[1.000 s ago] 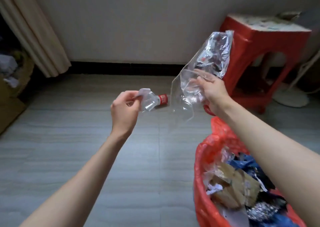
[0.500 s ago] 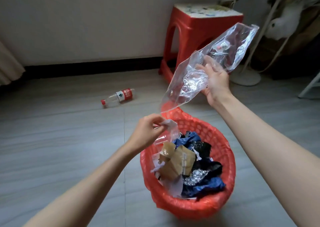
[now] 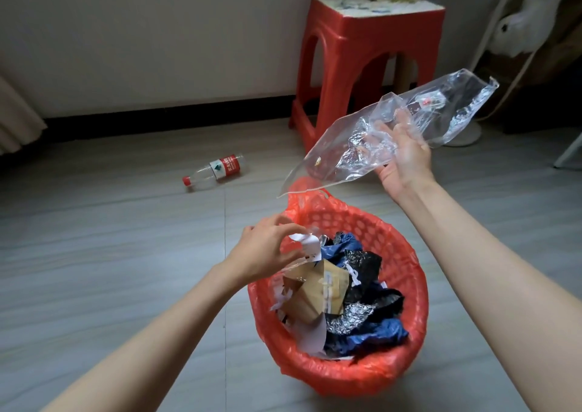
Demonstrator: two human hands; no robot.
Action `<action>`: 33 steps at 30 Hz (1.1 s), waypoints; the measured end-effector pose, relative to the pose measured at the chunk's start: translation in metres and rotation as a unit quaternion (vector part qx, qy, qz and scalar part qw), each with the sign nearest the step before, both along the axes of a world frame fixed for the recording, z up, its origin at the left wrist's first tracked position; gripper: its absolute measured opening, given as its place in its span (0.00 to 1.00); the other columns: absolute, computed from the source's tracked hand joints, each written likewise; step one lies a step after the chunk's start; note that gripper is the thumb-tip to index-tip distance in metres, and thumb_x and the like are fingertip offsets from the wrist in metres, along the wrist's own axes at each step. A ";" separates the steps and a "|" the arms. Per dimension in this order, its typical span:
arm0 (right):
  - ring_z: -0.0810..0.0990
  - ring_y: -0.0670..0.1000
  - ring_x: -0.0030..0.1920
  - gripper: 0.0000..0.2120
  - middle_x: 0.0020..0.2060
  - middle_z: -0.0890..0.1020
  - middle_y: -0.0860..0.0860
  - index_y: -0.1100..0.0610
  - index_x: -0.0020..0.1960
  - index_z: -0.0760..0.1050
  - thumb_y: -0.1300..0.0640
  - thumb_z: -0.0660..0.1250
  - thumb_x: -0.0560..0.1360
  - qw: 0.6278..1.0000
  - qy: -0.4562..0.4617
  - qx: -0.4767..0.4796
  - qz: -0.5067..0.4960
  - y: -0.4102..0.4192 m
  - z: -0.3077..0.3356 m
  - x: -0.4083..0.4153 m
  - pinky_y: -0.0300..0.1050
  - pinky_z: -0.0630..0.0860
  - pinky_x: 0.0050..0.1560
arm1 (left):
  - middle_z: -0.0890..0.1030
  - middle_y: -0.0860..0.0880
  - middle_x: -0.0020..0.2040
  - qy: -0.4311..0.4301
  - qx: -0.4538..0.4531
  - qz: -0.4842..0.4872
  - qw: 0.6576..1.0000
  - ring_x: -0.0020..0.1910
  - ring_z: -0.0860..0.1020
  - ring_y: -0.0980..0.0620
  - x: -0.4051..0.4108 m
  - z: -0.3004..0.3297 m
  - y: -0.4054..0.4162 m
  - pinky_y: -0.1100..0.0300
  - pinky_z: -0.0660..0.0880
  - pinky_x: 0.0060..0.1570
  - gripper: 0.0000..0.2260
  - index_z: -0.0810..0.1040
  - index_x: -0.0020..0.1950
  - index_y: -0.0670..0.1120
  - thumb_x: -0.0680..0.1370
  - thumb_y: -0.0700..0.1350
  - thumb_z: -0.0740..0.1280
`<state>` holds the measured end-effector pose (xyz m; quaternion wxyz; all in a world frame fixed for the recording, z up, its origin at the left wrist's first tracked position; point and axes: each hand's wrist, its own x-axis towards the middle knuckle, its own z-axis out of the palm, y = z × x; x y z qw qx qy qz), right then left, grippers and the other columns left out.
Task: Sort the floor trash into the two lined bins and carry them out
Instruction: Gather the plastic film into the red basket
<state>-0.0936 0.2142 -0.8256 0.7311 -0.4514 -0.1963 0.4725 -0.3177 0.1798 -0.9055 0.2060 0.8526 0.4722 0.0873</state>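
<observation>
Since a second ago the left hand has come down from chest height to the near rim of the red lined bin, and its fingers now spread loosely around a small white-and-clear wrapper scrap; whether they grasp it or have let go I cannot tell. That piece looks about to join the paper, foil and blue bags already heaped below that hand. The right hand grasps a large clear plastic bag, crinkled, its lower edge hanging over the bin's far rim. A red-labelled plastic bottle lies on the floor beyond the left hand, unsorted.
</observation>
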 end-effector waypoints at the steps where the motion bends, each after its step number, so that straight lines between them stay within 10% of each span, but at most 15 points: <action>1: 0.79 0.56 0.57 0.16 0.50 0.81 0.52 0.51 0.66 0.71 0.59 0.54 0.82 1.000 -0.002 0.000 0.004 0.000 0.000 -0.001 0.49 0.81 0.44 | 0.72 0.53 0.64 -0.004 0.006 -0.003 1.000 0.61 0.73 0.52 -0.001 -0.001 0.000 0.49 0.71 0.60 0.18 0.73 0.64 0.59 0.75 0.56 0.66; 11: 0.81 0.54 0.47 0.16 0.49 0.80 0.52 0.52 0.68 0.68 0.60 0.52 0.82 0.996 0.063 0.041 0.043 -0.008 -0.005 -0.008 0.50 0.82 0.43 | 0.68 0.48 0.67 0.169 0.023 -0.088 0.981 0.66 0.64 0.47 -0.003 -0.017 -0.005 0.51 0.66 0.64 0.19 0.68 0.69 0.61 0.79 0.60 0.55; 14: 0.80 0.52 0.47 0.18 0.48 0.79 0.50 0.51 0.71 0.64 0.58 0.52 0.83 0.991 0.108 0.046 0.058 -0.010 -0.006 -0.009 0.45 0.82 0.36 | 0.69 0.50 0.67 0.084 0.039 -0.051 0.994 0.64 0.64 0.50 -0.005 0.003 0.000 0.52 0.64 0.64 0.17 0.77 0.61 0.58 0.79 0.59 0.55; 18: 0.80 0.51 0.49 0.19 0.56 0.76 0.50 0.48 0.73 0.61 0.57 0.50 0.83 0.988 0.125 0.045 0.079 -0.017 -0.006 -0.002 0.47 0.83 0.44 | 0.74 0.51 0.42 -0.200 0.134 0.062 0.969 0.41 0.72 0.55 -0.009 0.019 0.004 0.57 0.72 0.43 0.19 0.77 0.36 0.45 0.76 0.55 0.55; 25: 0.85 0.51 0.40 0.22 0.47 0.85 0.52 0.50 0.66 0.71 0.56 0.62 0.71 0.975 0.172 -0.021 0.141 -0.050 -0.025 0.013 0.43 0.82 0.38 | 0.71 0.49 0.63 -0.180 0.144 0.046 0.972 0.61 0.65 0.58 -0.008 0.030 0.003 0.55 0.66 0.63 0.19 0.72 0.65 0.53 0.77 0.57 0.56; 30: 0.83 0.50 0.36 0.13 0.45 0.83 0.54 0.57 0.61 0.75 0.64 0.56 0.80 0.948 -0.132 -0.174 0.231 -0.063 -0.024 0.012 0.46 0.81 0.36 | 0.62 0.56 0.74 0.064 -0.013 -0.188 0.980 0.70 0.63 0.55 0.012 0.018 -0.014 0.52 0.63 0.70 0.20 0.61 0.71 0.63 0.79 0.58 0.55; 33: 0.75 0.46 0.34 0.11 0.42 0.82 0.51 0.54 0.52 0.81 0.64 0.62 0.77 0.783 -0.519 -0.249 0.236 -0.065 -0.029 -0.001 0.38 0.72 0.35 | 0.59 0.57 0.76 0.160 -0.076 -0.233 0.956 0.73 0.59 0.51 0.018 -0.002 -0.022 0.47 0.62 0.70 0.21 0.58 0.73 0.63 0.80 0.57 0.55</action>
